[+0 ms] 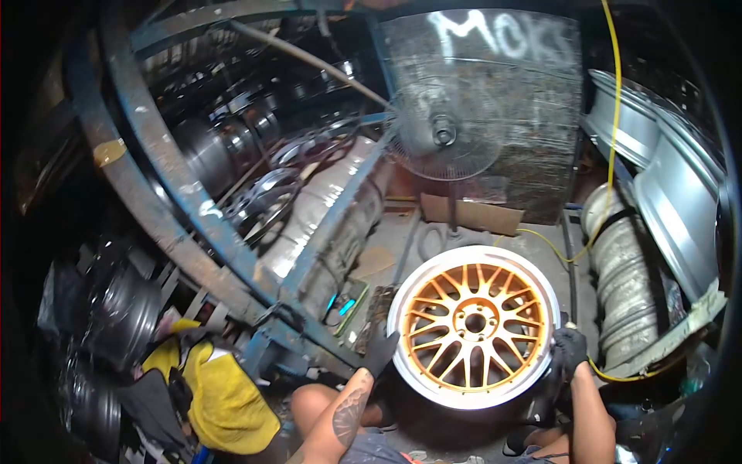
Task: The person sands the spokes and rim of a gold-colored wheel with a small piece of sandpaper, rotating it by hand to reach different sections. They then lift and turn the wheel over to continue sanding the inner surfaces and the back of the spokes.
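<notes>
Wheel (pixel 466 318) between left hand (pixel 379 352) and right hand (pixel 570 349); finger closure unclear. Even support both sides should steady it.

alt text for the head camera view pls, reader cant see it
A gold-spoked alloy wheel with a silver rim faces the camera, a dark-gloved left hand and right hand at its sides. Behind it, a fan stands before a white-lettered panel; a yellow cloth is lower left, silver wheel rims at right.
</notes>
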The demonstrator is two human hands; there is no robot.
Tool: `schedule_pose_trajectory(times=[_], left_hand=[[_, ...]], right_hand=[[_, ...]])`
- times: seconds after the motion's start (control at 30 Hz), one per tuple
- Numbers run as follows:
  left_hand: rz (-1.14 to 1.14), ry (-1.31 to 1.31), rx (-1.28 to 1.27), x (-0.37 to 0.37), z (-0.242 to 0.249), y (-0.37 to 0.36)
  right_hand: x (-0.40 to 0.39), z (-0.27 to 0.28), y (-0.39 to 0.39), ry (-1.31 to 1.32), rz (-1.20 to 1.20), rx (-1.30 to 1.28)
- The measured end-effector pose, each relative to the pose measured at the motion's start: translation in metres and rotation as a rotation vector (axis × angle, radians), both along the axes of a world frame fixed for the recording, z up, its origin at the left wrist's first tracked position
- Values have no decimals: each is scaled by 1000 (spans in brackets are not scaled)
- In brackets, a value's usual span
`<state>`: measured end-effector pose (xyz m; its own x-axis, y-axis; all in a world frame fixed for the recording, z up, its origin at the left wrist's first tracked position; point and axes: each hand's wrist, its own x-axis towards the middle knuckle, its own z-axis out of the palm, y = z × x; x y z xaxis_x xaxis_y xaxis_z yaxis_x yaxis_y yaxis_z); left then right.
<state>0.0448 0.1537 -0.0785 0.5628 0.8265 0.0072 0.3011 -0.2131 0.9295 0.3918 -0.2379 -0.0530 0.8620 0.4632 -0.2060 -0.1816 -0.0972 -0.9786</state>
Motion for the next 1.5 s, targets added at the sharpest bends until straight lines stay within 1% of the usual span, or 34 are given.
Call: schedule_pose_trajectory(times=[0.03, 0.07, 0.1, 0.13, 0.17, 0.2, 0.23, 0.27, 0.3, 0.33, 0.37, 0.4, 0.47, 0.5, 0.53, 0.6, 0.67, 0.73, 0.77, 0.83, 0.87, 0.93, 1.0, 1.03, 1.13, 1.17, 1.2, 1.27, 1.3, 1.33, 1.4, 1.43, 1.47, 1.5], left_hand=[[5, 54, 96, 1, -15, 4], [19, 111, 189, 0, -18, 2], [28, 231, 241, -1, -20, 4], [32, 351, 292, -1, -7, 1], [86, 359, 180, -3, -48, 24], [58, 365, 88, 1, -13, 12], [44, 415, 34, 0, -37, 27], [79, 350, -26, 0, -44, 27], [83, 358, 60, 2, -14, 8], [104, 356, -14, 3, -13, 6], [124, 268, -36, 0, -42, 16], [140, 283, -69, 1, -49, 18], [118, 251, 144, 1, -49, 17], [81, 217, 22, 8, -16, 1], [69, 66, 16, 1, -76, 32], [59, 58, 30, 5, -81, 42], [57, 76, 34, 11, -66, 44], [48, 120, 16, 22, -29, 43], [163, -12, 93, 35, 1, 20], [188, 90, 146, 37, 14, 18], [205, 144, 177, 35, 17, 20], [143, 256, 167, 31, 7, 28], [72, 369, 157, 30, -3, 34], [62, 363, 210, 31, 4, 25], [195, 216, 326, 34, -26, 21], [184, 221, 243, 34, -30, 26], [173, 333, 222, 33, -32, 30], [142, 560, 190, 34, -4, 27], [115, 516, 192, 32, 5, 23], [104, 449, 191, 31, 2, 22], [83, 318, 193, 23, -8, 21], [24, 342, 33, 25, 15, 14], [29, 255, 96, 19, -17, 36], [30, 169, 162, 13, -50, 57]], right_hand=[[0, -20, 3, 89, -64, 50], [-9, -10, 1, 142, -38, 26], [-18, -3, 1, 163, -32, 33], [-30, 12, 4, 186, -30, 37], [-33, 19, 4, 237, -22, 99], [-33, 20, 5, 289, -17, 161], [-32, 15, 8, 276, -31, 205], [-32, 9, 11, 261, -49, 248], [-34, 10, 13, 250, -56, 255], [-38, 10, 16, 238, -67, 266], [-37, 0, 18, 268, -60, 272], [-35, -5, 17, 295, -52, 281], [-42, 9, 21, 293, -66, 212], [-44, 12, 22, 288, -91, 218], [-47, 14, 23, 287, -109, 225], [-53, 21, 23, 356, -139, 318], [-53, 21, 22, 376, -135, 332], [-54, 26, 21, 427, -152, 370], [-55, 28, 20, 451, -159, 387], [-54, 28, 17, 459, -159, 437], [-53, 27, 16, 467, -154, 466], [-52, 25, 15, 522, -157, 515], [-47, 15, 16, 502, -165, 541], [-45, 13, 19, 491, -172, 518], [-37, 6, 25, 475, -183, 452], [-33, 4, 27, 480, -173, 435], [-28, 3, 29, 480, -162, 420], [-24, 4, 35, 443, -166, 399], [-24, 5, 37, 427, -173, 390], [-23, 9, 39, 412, -194, 335], [-2, -20, 42, 575, -143, 390], [-2, -11, 45, 618, -165, 372], [-19, 28, 44, 557, -227, 308], [-23, 36, 44, 602, -244, 308]])
